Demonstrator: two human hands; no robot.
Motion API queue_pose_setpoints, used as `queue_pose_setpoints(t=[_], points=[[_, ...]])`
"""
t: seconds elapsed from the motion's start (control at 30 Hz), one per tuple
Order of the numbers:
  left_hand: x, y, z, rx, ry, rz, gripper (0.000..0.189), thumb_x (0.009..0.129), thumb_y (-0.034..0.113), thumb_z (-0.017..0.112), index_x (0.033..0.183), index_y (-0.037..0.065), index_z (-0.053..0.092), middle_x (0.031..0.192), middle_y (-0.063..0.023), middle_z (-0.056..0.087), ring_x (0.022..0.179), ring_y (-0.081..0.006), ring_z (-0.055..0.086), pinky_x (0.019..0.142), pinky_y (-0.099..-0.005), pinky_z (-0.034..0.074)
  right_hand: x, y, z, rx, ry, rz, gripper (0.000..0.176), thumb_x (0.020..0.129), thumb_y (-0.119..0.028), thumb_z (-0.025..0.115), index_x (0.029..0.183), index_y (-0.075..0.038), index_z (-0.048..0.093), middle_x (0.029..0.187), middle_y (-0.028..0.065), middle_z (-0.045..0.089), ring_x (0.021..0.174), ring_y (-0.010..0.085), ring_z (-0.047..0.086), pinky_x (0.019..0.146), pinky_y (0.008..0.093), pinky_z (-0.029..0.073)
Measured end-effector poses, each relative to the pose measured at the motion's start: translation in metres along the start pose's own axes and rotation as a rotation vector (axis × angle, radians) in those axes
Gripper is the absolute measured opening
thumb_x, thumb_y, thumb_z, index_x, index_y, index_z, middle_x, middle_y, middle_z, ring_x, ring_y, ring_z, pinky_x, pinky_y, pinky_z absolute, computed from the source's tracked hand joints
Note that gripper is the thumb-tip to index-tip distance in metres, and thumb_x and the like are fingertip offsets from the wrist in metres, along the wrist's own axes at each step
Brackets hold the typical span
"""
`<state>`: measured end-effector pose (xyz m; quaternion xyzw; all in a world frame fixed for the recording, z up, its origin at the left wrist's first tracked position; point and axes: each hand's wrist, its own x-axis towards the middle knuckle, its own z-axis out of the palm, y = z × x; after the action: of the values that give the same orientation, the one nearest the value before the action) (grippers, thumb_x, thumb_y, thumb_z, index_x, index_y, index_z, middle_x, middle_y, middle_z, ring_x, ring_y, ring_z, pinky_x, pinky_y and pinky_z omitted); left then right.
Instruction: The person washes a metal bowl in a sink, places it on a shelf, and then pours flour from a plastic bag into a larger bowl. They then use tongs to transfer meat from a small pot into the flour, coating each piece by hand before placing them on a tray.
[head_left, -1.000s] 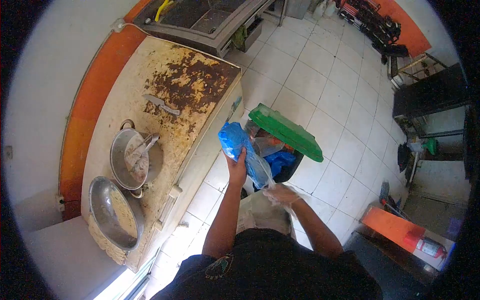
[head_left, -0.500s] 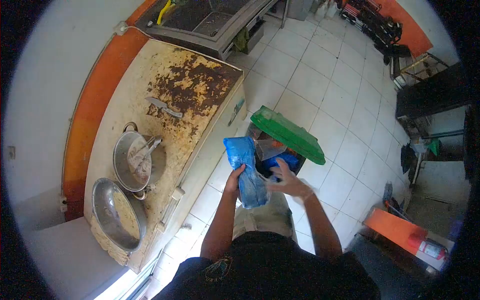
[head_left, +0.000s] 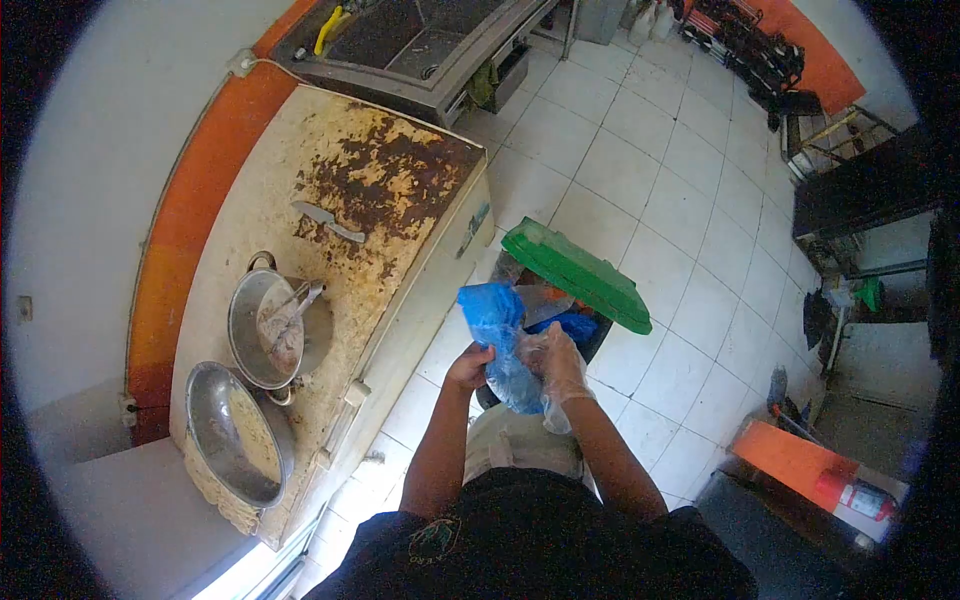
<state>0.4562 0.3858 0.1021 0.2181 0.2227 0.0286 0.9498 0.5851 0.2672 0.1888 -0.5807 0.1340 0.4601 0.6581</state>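
The bag (head_left: 497,325), blue plastic and crumpled, is held in the air between both hands, above the near rim of the bin (head_left: 598,338) and over the floor (head_left: 640,160) just in front of the person. Its long axis runs from upper left, where the bunched top stands free, down to lower right, where the fuller end sags between the wrists.

The left hand (head_left: 470,368) holds the bag's lower left edge, with fingers curled and pressed together on the plastic. The right hand (head_left: 556,362) wears a loose clear glove and lies against the bag's right side. Its fingers are closed onto the film, though the glove blurs just how they pinch. Both hands touch the bag, and the right one is nearer the bin.

The bin's mouth lies just beyond and to the right of the fingers. Its green lid (head_left: 575,275) is tipped up along the far rim, so the near side of the opening is uncovered. More blue plastic (head_left: 572,326) and other waste already sit inside.

To the left, the front edge of the rusty chest (head_left: 370,170) runs close beside the left forearm. On its top, well apart from the hands, lie a knife (head_left: 325,222) near the middle, a pot (head_left: 272,322) toward the near left, and a bowl (head_left: 232,430) at the near corner. Bare tiles lie to the right of the bin.
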Motion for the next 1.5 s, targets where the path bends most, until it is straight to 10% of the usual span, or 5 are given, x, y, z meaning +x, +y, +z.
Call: queue_pose_setpoints(t=[0.43, 0.67, 0.8, 0.9, 1.5], points=[[0.008, -0.022, 0.060, -0.116, 0.196, 0.090, 0.067, 0.089, 0.053, 0.029, 0.131, 0.001, 0.035, 0.129, -0.0147, 0.045, 0.120, -0.0312, 0.040, 0.104, -0.0442, 0.026, 0.020, 0.017, -0.013, -0.170, 0.047, -0.193, 0.045, 0.091, -0.047, 0.040, 0.067, -0.010, 0.049, 0.056, 0.0001, 0.048, 0.046, 0.0093, 0.041, 0.042, 0.0251, 0.033], [0.008, -0.009, 0.064, -0.451, -0.094, 0.073, 0.074, 0.086, 0.058, 0.034, 0.132, 0.001, 0.033, 0.129, -0.0180, 0.044, 0.118, -0.0329, 0.042, 0.102, -0.0447, 0.030, -0.005, -0.009, -0.002, -0.492, -0.016, -0.427, 0.030, 0.085, -0.034, 0.057, 0.087, -0.005, 0.052, 0.065, 0.0004, 0.051, 0.054, 0.0088, 0.045, 0.046, 0.0253, 0.037], [0.014, -0.020, 0.064, 0.052, 0.149, 0.099, 0.061, 0.086, 0.049, 0.049, 0.128, 0.005, 0.039, 0.122, -0.0091, 0.050, 0.107, -0.0249, 0.051, 0.095, -0.0402, 0.038, 0.006, 0.004, -0.014, -0.707, -0.272, -0.766, 0.027, 0.078, -0.018, 0.067, 0.094, -0.003, 0.053, 0.067, -0.0002, 0.052, 0.056, 0.0081, 0.047, 0.049, 0.0244, 0.039], [0.018, -0.017, 0.067, 0.068, 0.294, 0.044, 0.062, 0.083, 0.047, 0.054, 0.123, 0.002, 0.042, 0.113, -0.0138, 0.055, 0.101, -0.0293, 0.055, 0.092, -0.0427, 0.042, -0.013, -0.021, -0.013, -0.682, -0.354, -0.342, 0.025, 0.080, -0.021, 0.065, 0.094, -0.003, 0.054, 0.068, -0.0008, 0.053, 0.056, 0.0077, 0.048, 0.048, 0.0238, 0.039], [0.014, -0.014, 0.025, -0.203, 0.264, 0.040, 0.063, 0.079, 0.047, 0.053, 0.122, 0.002, 0.045, 0.112, -0.0168, 0.056, 0.100, -0.0325, 0.055, 0.092, -0.0467, 0.041, 0.001, -0.016, -0.085, -0.586, 0.018, -0.149, 0.018, 0.082, -0.026, 0.062, 0.087, -0.009, 0.058, 0.070, 0.0010, 0.054, 0.055, 0.0120, 0.046, 0.049, 0.0274, 0.037]])
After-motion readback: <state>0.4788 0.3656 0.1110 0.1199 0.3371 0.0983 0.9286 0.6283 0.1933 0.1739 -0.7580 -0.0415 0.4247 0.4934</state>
